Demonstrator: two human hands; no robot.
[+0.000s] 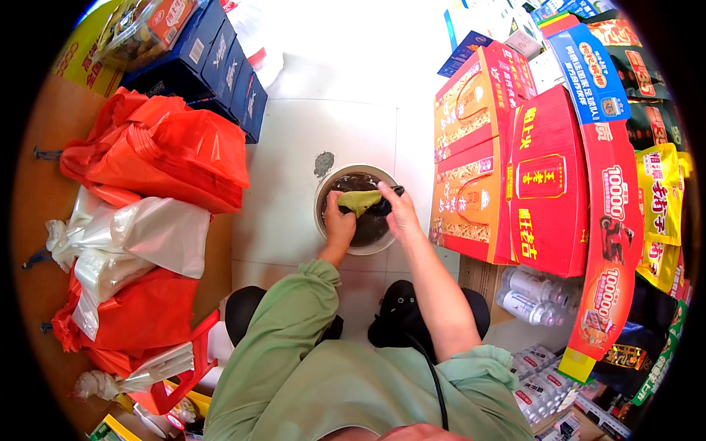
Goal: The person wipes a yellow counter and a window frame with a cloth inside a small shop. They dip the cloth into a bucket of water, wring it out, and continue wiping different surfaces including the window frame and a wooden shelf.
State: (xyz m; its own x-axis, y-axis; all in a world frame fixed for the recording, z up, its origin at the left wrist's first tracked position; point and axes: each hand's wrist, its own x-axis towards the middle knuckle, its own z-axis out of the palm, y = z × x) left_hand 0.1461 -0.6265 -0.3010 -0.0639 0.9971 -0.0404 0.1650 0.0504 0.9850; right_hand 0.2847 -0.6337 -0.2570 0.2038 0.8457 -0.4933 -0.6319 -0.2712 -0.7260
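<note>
A round, pale-rimmed basin (364, 251) stands on the tiled floor before me, holding dark, murky water (370, 232). Over the water a wet-looking cloth (357, 199), yellow-green with black parts, stretches between my hands. My left hand (339, 223) grips its left end, inside the basin's outline. At the right rim, my right hand (401, 209) has the black end between thumb and fingers. Some fingertips are hidden behind the cloth. Whether the cloth's lower edge touches the water, I cannot tell.
Red plastic bags (160, 149) and clear plastic bags (149, 231) hang at the left, below blue boxes (220, 71). Red drink cartons (546, 182) are stacked at the right, with bottles (529, 297) beneath. A dark patch (324, 163) marks the floor tiles (342, 127) behind the basin.
</note>
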